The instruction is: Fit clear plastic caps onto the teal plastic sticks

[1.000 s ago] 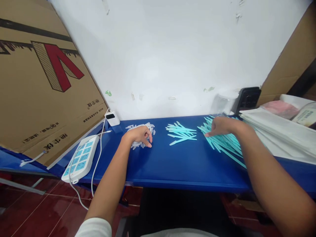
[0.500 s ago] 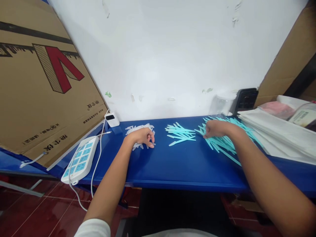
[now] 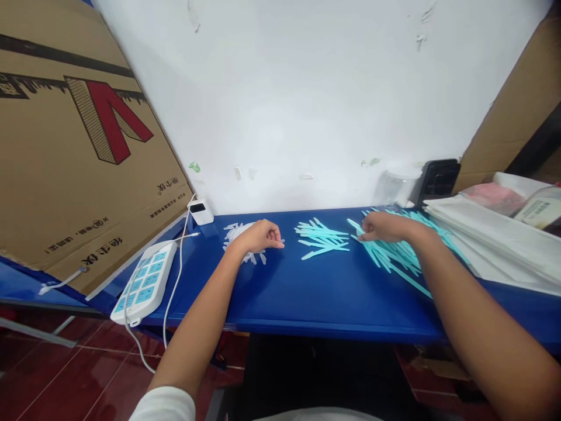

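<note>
So far left there's a big cardboard box point(image 3: 39, 169), then a white power strip point(image 3: 146, 280) at that end of the blue counter point(image 3: 289, 295). Next up, the person's left hand point(image 3: 256, 237) is over a heap of pale pieces point(image 3: 232, 233), fingers pinched together, looks like one small pale bit point(image 3: 283, 241) poking out. Middle has a loose bundle of teal strips point(image 3: 322, 237), untouched. Then the right hand point(image 3: 381, 227) at the bigger teal pile point(image 3: 397, 257), fingers basically closed, seemingly gripping one teal strip point(image 3: 353, 224) that sticks out leftward. White stack point(image 3: 491, 237) sits far right.
</note>
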`<control>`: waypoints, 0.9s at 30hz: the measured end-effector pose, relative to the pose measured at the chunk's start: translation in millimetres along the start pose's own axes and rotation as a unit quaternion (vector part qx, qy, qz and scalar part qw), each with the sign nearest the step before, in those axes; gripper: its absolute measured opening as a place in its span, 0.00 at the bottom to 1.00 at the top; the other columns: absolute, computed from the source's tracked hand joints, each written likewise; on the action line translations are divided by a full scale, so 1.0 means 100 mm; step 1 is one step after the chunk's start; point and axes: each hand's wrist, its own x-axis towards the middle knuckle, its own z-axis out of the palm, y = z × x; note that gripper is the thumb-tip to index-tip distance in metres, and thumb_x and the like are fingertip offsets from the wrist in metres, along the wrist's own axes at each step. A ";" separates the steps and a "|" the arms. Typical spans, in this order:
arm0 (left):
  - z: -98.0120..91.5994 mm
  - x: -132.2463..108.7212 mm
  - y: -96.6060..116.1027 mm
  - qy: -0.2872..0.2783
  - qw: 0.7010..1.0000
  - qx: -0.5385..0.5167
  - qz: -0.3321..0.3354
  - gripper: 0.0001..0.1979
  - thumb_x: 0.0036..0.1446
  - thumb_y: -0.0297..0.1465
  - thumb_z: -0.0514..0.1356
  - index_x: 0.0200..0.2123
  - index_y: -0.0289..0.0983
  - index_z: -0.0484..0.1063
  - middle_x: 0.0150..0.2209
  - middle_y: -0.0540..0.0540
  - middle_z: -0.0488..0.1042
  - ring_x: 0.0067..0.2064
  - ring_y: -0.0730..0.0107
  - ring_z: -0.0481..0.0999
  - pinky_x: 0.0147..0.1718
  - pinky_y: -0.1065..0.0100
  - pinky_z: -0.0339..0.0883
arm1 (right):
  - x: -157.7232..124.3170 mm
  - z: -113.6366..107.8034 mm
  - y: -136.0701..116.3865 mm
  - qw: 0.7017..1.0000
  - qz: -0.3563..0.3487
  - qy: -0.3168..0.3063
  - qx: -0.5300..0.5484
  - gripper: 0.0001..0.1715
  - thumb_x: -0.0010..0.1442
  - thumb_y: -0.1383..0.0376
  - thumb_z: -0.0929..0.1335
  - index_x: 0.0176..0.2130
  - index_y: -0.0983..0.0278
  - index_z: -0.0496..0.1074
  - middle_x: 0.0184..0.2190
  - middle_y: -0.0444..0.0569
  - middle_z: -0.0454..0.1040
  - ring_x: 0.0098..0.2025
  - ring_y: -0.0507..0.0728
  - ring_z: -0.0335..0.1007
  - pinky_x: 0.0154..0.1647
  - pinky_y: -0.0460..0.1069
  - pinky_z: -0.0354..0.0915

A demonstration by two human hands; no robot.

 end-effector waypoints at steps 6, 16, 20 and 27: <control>0.03 0.02 0.05 0.078 0.997 -0.007 0.021 0.18 0.53 0.46 0.69 0.32 0.37 0.78 0.32 0.44 0.81 0.34 0.65 0.79 0.33 0.68 0.68 | 0.01 -0.02 -0.02 0.998 -0.012 0.057 0.008 0.27 0.62 0.43 0.65 0.26 0.61 0.67 0.25 0.49 0.73 0.27 0.57 0.65 0.29 0.51 0.56; 0.14 0.07 0.17 0.150 0.981 -0.105 0.060 0.18 0.62 0.44 0.63 0.44 0.34 0.78 0.37 0.40 0.83 0.32 0.67 0.80 0.31 0.68 0.71 | -0.10 -0.11 -0.31 0.969 -0.025 0.157 0.187 0.19 0.70 0.48 0.60 0.41 0.60 0.66 0.31 0.49 0.79 0.26 0.56 0.72 0.31 0.50 0.63; 0.19 0.11 0.17 0.143 0.981 -0.123 0.054 0.20 0.63 0.43 0.62 0.49 0.33 0.77 0.41 0.38 0.83 0.34 0.66 0.81 0.32 0.68 0.73 | -0.07 -0.05 -0.46 0.965 -0.093 0.180 0.164 0.18 0.69 0.51 0.61 0.41 0.62 0.71 0.35 0.51 0.80 0.35 0.58 0.74 0.37 0.51 0.65; 0.27 0.13 0.22 0.135 0.983 -0.094 0.079 0.16 0.63 0.40 0.62 0.44 0.35 0.82 0.38 0.42 0.83 0.33 0.67 0.81 0.36 0.68 0.72 | -0.13 -0.01 -0.81 0.930 -0.131 0.120 0.321 0.22 0.65 0.53 0.68 0.51 0.66 0.75 0.41 0.56 0.82 0.33 0.57 0.76 0.33 0.50 0.69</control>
